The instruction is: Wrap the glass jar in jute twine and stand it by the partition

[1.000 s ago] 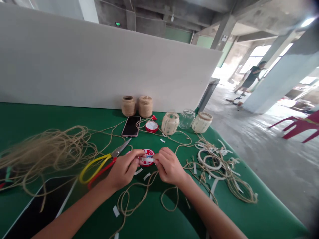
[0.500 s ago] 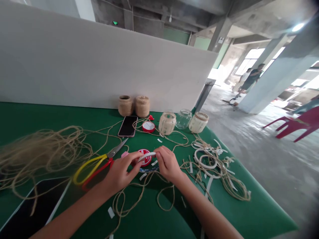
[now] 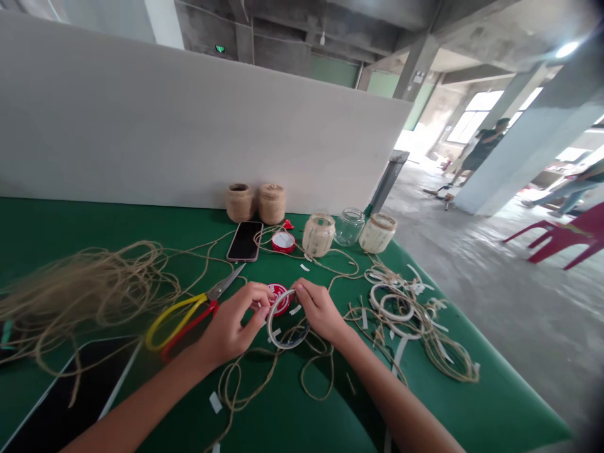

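Observation:
My right hand (image 3: pixel 321 309) pinches the upper rim of a thin white roll of tape (image 3: pixel 272 333), which hangs tilted above the green table. At the roll's left side is my left hand (image 3: pixel 236 321), its thumb and bent fingers apart with a gap between them. Whether a fingertip touches the roll I cannot tell. Behind the roll lies a red round tin or spool (image 3: pixel 282 304), partly covered. Scissors (image 3: pixel 189 314) with yellow and red handles rest left of my left hand. Loose twine (image 3: pixel 255 396) loops beneath both hands.
A twine heap (image 3: pixel 99 277) and a dark tablet-like slab (image 3: pixel 70 390) lie left. Farther back are a phone (image 3: pixel 245 241), two twine-wrapped jars (image 3: pixel 272 204), a clear jar (image 3: pixel 350 228) and two cream-covered jars (image 3: pixel 319 236). White rings (image 3: pixel 396 307) and twine lie right, near the table edge.
The tape roll has turned from nearly edge-on so its open ring shows. My left fingers have loosened and parted at its side, while my right hand keeps its grip.

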A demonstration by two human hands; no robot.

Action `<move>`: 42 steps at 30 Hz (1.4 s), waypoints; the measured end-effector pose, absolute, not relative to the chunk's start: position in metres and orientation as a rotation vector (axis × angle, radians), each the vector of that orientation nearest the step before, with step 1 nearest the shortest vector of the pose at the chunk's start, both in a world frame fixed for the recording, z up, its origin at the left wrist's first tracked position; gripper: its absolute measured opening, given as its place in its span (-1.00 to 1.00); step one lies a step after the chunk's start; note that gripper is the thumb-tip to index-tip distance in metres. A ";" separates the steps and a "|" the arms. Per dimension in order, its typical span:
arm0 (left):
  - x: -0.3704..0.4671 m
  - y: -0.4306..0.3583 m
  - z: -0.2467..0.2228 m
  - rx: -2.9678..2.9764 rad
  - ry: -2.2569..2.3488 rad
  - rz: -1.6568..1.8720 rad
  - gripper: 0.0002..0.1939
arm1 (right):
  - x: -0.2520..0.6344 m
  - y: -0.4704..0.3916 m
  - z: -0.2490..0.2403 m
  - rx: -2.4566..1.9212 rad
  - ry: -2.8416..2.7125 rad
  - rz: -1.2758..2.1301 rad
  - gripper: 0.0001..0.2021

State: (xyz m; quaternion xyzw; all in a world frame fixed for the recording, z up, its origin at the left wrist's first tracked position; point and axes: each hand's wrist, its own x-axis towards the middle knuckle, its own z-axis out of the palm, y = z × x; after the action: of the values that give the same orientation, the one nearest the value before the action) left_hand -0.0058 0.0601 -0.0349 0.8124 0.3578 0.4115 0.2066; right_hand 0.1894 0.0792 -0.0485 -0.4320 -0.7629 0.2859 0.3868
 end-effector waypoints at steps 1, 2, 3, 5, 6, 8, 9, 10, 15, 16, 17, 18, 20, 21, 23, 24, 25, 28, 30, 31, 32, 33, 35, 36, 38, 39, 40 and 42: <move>-0.005 0.060 -0.035 2.207 1.017 1.141 -0.92 | 0.188 0.079 -0.049 -1.114 -1.954 0.735 -0.66; -0.005 0.059 -0.035 2.150 1.037 1.131 -0.92 | 0.187 0.079 -0.049 -1.124 -1.967 0.737 -0.67; -0.005 0.059 -0.036 2.093 1.055 1.117 -0.92 | 0.185 0.078 -0.049 -1.130 -1.977 0.739 -0.67; -0.006 0.060 -0.037 1.985 1.083 1.101 -0.90 | 0.183 0.077 -0.050 -1.137 -1.977 0.748 -0.68; -0.006 0.061 -0.038 1.937 1.092 1.108 -0.90 | 0.182 0.077 -0.050 -1.146 -1.968 0.756 -0.68; -0.008 0.063 -0.039 1.871 1.105 1.138 -0.88 | 0.182 0.078 -0.050 -1.176 -1.943 0.771 -0.67; -0.009 0.064 -0.039 1.857 1.117 1.156 -0.87 | 0.183 0.080 -0.050 -1.197 -1.929 0.784 -0.67; -0.010 0.065 -0.038 1.857 1.136 1.168 -0.85 | 0.185 0.082 -0.050 -1.221 -1.916 0.800 -0.67; -0.013 0.071 -0.037 1.978 1.223 1.007 -0.78 | 0.197 0.093 -0.055 -1.435 -1.910 0.799 -0.75; -0.013 0.072 -0.037 2.008 1.225 0.957 -0.78 | 0.199 0.095 -0.056 -1.470 -1.920 0.776 -0.75; -0.012 0.072 -0.037 2.037 1.225 0.921 -0.80 | 0.201 0.096 -0.057 -1.493 -1.929 0.757 -0.75; -0.012 0.073 -0.037 2.064 1.226 0.902 -0.82 | 0.203 0.097 -0.058 -1.504 -1.936 0.745 -0.75; -0.011 0.073 -0.037 2.104 1.242 0.910 -0.87 | 0.205 0.098 -0.058 -1.510 -1.944 0.734 -0.74; -0.011 0.073 -0.038 2.115 1.259 0.927 -0.88 | 0.206 0.099 -0.058 -1.511 -1.951 0.731 -0.74; -0.011 0.074 -0.039 2.115 1.301 0.966 -0.90 | 0.207 0.099 -0.057 -1.511 -1.966 0.727 -0.71; -0.011 0.074 -0.040 2.109 1.317 0.979 -0.90 | 0.208 0.099 -0.056 -1.512 -1.974 0.728 -0.71; -0.011 0.075 -0.041 2.103 1.326 0.986 -0.89 | 0.209 0.099 -0.056 -1.513 -1.980 0.729 -0.70; -0.013 0.077 -0.044 2.117 1.330 0.976 -0.87 | 0.213 0.102 -0.055 -1.529 -1.982 0.729 -0.71; -0.014 0.078 -0.044 2.165 1.329 0.938 -0.87 | 0.217 0.104 -0.055 -1.551 -1.968 0.715 -0.71; -0.014 0.078 -0.044 2.192 1.322 0.913 -0.87 | 0.219 0.106 -0.056 -1.563 -1.958 0.701 -0.72; -0.015 0.078 -0.043 2.216 1.311 0.886 -0.87 | 0.221 0.107 -0.056 -1.571 -1.950 0.686 -0.73; -0.015 0.077 -0.042 2.238 1.295 0.863 -0.88 | 0.222 0.108 -0.056 -1.576 -1.946 0.674 -0.74; -0.016 0.076 -0.040 2.276 1.263 0.842 -0.89 | 0.224 0.110 -0.056 -1.572 -1.951 0.662 -0.75; -0.017 0.076 -0.038 2.295 1.248 0.838 -0.89 | 0.224 0.110 -0.055 -1.568 -1.957 0.662 -0.75; -0.017 0.075 -0.037 2.336 1.210 0.818 -0.89 | 0.224 0.110 -0.055 -1.565 -1.968 0.662 -0.73; -0.017 0.075 -0.037 2.349 1.194 0.805 -0.89 | 0.224 0.109 -0.055 -1.566 -1.973 0.662 -0.73; -0.017 0.075 -0.038 2.354 1.192 0.795 -0.89 | 0.224 0.109 -0.055 -1.567 -1.978 0.663 -0.73; -0.016 0.076 -0.041 2.335 1.230 0.801 -0.90 | 0.225 0.109 -0.055 -1.562 -1.987 0.666 -0.73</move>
State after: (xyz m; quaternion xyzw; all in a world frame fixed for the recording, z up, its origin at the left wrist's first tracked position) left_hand -0.0156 0.0762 -0.0407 0.8312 0.4377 0.2850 0.1906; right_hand 0.2246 0.1092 -0.0549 -0.5768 -0.7340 0.2461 0.2607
